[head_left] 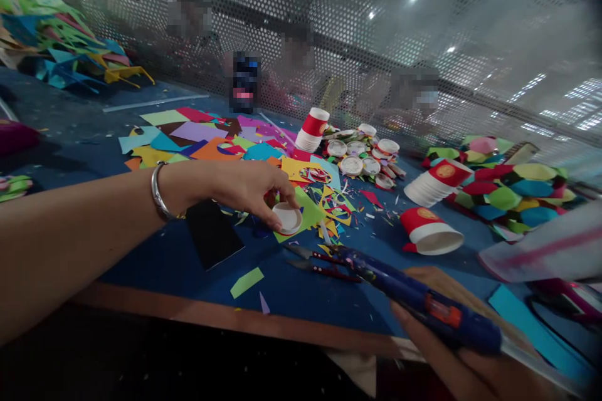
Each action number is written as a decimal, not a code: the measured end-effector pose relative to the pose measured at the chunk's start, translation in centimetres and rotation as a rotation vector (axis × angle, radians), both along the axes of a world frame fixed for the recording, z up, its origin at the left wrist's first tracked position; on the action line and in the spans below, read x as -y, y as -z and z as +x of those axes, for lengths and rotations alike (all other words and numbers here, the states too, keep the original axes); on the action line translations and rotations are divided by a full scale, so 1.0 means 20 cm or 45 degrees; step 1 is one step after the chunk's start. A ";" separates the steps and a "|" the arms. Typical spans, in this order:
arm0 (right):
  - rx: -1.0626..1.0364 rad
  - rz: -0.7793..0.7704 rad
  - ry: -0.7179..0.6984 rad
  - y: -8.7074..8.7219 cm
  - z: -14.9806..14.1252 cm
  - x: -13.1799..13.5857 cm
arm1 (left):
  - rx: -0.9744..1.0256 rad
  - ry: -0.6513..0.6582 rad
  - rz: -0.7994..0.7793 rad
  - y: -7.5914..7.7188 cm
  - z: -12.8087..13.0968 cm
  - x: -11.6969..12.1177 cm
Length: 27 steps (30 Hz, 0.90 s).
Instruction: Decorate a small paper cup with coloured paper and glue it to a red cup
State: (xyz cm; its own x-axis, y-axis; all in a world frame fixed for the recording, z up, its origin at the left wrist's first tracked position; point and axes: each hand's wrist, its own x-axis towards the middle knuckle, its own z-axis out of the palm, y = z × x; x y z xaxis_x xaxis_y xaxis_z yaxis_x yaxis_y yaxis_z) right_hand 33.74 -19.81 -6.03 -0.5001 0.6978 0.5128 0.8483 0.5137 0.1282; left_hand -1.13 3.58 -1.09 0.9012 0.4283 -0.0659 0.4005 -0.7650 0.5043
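Note:
My left hand (254, 191), with a silver bangle at the wrist, is closed on a small white paper cup bottom (288, 218). The cup bottom rests on a light green paper piece (310, 208). In my right hand (463, 338) is a blue glue gun (423, 301) with an orange mark. Its pale nozzle points left toward the green paper. Thread snips (324, 265) with dark red handles lie just below that nozzle, partly covered by it. A black paper sheet (214, 235) lies under my left wrist.
Colored paper scraps (207, 131) cover the middle. Cut cup bottoms (360, 156) are heaped behind, beside stacked paper cups (311, 130). More red-and-white cups (437, 182) lie at right, near colorful folded pieces (522, 191). A perforated metal screen (329, 25) stands at the back.

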 end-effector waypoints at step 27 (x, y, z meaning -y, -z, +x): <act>-0.144 -0.271 -0.044 -0.14 -0.52 -0.28 | -0.049 0.076 0.026 -0.03 0.00 0.00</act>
State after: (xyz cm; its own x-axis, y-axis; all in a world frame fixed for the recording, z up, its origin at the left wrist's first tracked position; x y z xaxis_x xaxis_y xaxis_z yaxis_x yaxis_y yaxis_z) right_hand 23.44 -14.30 -3.22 -0.4730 0.7797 0.4102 0.8327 0.5478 -0.0811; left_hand -1.06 3.62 -0.57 0.9221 0.3757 -0.0927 0.3728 -0.7981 0.4734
